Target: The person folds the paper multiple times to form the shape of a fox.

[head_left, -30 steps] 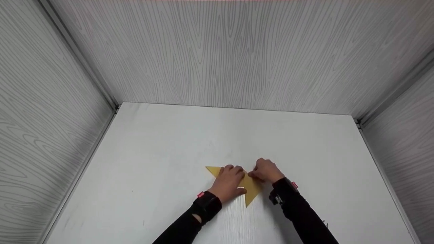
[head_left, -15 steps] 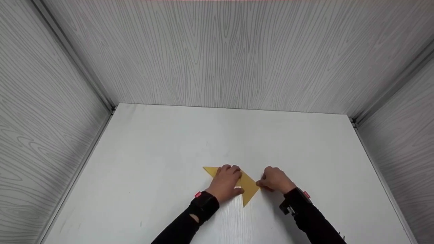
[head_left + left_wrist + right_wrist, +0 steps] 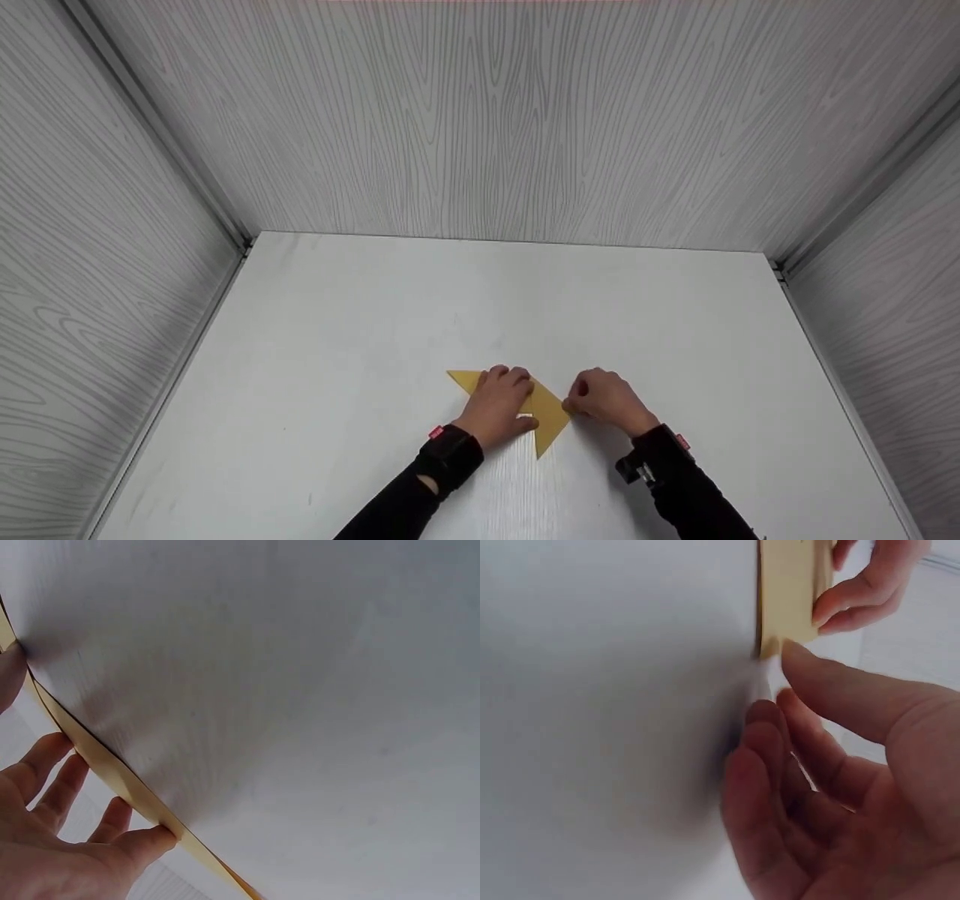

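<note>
A folded sheet of yellow paper (image 3: 551, 426) lies on the white table, with one pointed corner at the left, one at the right and one toward the person. My left hand (image 3: 496, 406) rests over its middle, fingers spread, and hides part of the sheet. The left wrist view shows those fingertips pressing along the layered paper edge (image 3: 124, 781). At the right corner, my right hand (image 3: 609, 399) has its thumb and forefinger brought together. In the right wrist view the right thumb (image 3: 832, 686) touches the paper's corner (image 3: 784, 600), the other fingers curled beneath.
The white tabletop (image 3: 420, 300) stretches around the hands. Grey wood-grain panels stand at the back (image 3: 480, 127), the left (image 3: 97, 300) and the right (image 3: 892, 322). Dark bands with small cameras circle both wrists.
My right hand has moved right and toward the person, from the paper's upper edge down to its right corner. The left hand has stayed on the sheet.
</note>
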A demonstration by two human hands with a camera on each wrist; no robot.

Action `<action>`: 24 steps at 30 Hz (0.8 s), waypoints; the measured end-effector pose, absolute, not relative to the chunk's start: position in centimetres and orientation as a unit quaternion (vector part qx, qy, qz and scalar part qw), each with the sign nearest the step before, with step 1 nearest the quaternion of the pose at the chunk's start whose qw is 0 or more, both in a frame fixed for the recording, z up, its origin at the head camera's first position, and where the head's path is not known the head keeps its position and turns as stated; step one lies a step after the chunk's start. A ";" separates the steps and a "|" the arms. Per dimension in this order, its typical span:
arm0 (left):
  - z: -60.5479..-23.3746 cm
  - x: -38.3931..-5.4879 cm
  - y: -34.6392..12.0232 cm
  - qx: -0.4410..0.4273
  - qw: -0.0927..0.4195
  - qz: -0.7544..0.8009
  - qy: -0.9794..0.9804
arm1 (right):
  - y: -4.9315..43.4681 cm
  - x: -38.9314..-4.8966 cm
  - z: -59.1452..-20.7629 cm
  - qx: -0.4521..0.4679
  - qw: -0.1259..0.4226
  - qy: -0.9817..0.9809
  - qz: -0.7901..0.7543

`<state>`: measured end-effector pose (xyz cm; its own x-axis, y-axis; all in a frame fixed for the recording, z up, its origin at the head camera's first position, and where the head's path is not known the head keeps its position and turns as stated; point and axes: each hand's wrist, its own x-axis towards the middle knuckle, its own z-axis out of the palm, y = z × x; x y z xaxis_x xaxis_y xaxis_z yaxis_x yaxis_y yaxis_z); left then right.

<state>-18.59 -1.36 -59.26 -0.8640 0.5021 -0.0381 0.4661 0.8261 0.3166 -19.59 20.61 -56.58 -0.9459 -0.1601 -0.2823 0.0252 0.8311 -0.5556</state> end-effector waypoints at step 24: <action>-59.8 -17.7 -1.2 0.320 -0.018 0.031 0.947 | 18.1 -20.7 -57.3 -0.035 0.155 0.947 -0.280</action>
<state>-17.70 -1.22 -59.77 -0.7950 0.6041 0.0548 0.6064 0.7938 0.0468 -20.67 18.07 -57.32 -0.9492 -0.1541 -0.2745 0.0201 0.8404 -0.5416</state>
